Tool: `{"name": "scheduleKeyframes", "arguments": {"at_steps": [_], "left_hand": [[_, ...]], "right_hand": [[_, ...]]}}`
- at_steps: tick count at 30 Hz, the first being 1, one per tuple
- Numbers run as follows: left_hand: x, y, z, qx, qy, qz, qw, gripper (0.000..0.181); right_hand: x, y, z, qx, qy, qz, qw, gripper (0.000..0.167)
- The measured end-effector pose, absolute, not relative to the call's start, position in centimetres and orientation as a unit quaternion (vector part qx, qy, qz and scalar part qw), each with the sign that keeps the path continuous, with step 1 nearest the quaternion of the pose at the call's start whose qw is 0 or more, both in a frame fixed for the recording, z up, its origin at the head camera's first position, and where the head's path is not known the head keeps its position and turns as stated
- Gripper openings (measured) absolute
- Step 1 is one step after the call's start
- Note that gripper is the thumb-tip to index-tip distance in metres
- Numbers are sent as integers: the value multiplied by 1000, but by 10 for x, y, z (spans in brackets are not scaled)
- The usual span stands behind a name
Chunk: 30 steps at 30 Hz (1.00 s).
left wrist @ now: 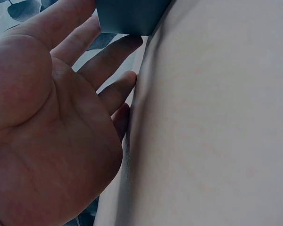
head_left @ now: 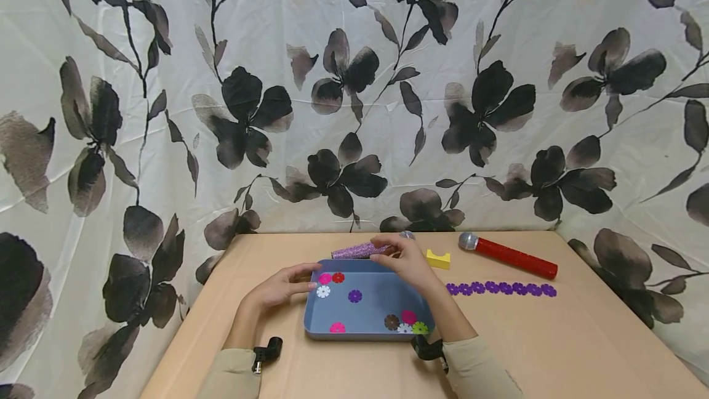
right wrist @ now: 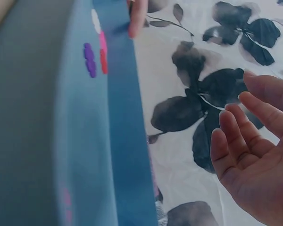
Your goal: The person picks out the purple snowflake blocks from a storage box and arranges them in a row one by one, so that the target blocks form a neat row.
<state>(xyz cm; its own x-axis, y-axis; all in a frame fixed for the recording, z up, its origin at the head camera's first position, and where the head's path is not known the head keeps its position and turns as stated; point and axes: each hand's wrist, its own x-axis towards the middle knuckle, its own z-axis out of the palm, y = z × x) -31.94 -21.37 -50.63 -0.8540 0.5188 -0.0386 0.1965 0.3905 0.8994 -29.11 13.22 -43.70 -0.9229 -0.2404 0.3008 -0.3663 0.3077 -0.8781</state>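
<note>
A blue tray [head_left: 376, 334] lies on the table with small flower-shaped pieces in it, among them a purple flower [head_left: 355, 296], a brown flower [head_left: 392, 322] and several pink, red, white and green ones. My left hand [head_left: 279, 288] holds the tray's left side, its thumb over the rim; the left wrist view shows the other fingers by the tray's outer wall. Above the tray's far right edge hovers my right hand [head_left: 407, 263]. Its fingers [right wrist: 233, 127] are gently bent, with nothing between them in the right wrist view.
A row of purple flowers [head_left: 498, 288] lies right of the tray. Behind it are a yellow stand [head_left: 439, 259] and a red microphone [head_left: 515, 257]. A glittery purple microphone [head_left: 351, 251] lies behind the tray, partly hidden by my right hand. A floral curtain [head_left: 354, 109] hangs behind the table.
</note>
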Motion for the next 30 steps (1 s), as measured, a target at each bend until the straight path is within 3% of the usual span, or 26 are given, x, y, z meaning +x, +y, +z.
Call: {"name": "scheduleKeyframes", "arguments": {"at_steps": [30], "left_hand": [[-321,-214,-507,217,817,508,165,52]], "right_hand": [[-290,89,-492,215,-869,442,-50,30]]}}
